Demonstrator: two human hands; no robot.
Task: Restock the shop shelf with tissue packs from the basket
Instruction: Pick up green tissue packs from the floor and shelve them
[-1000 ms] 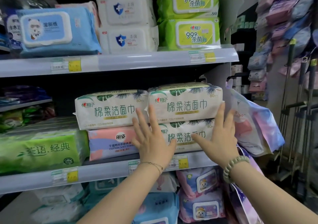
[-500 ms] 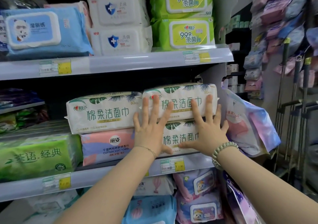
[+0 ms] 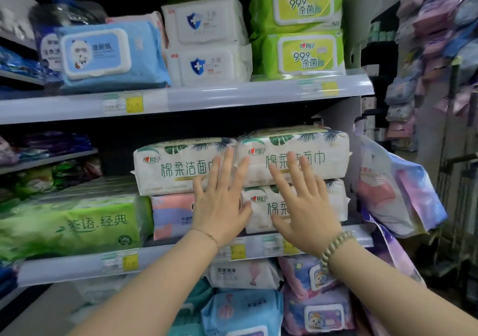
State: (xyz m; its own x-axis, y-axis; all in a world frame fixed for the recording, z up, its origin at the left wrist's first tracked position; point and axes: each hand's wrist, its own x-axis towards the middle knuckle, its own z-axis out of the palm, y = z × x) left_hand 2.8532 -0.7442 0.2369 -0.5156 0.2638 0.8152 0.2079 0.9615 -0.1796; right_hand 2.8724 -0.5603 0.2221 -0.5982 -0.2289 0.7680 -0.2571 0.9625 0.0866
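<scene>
White tissue packs [image 3: 326, 156] on grey shelf [image 3: 64, 271]

Tissue packs [image 3: 170, 170] stacked on the middle shelf [image 3: 64, 268].
Left hand [image 3: 219, 201] lies flat over the pink pack [image 3: 170, 214], right hand [image 3: 302, 206] flat over the lower white pack [image 3: 335, 201].

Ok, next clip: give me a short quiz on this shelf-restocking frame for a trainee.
1. True or false: the left hand and the right hand both have straight, spread fingers and grip nothing.
2. What lies directly under the upper-left leaf-print pack? A) pink pack B) blue box C) bare board
3. How many white leaf-print packs show on the middle shelf?
Key: 1 true; 2 A; 3 three.
</scene>
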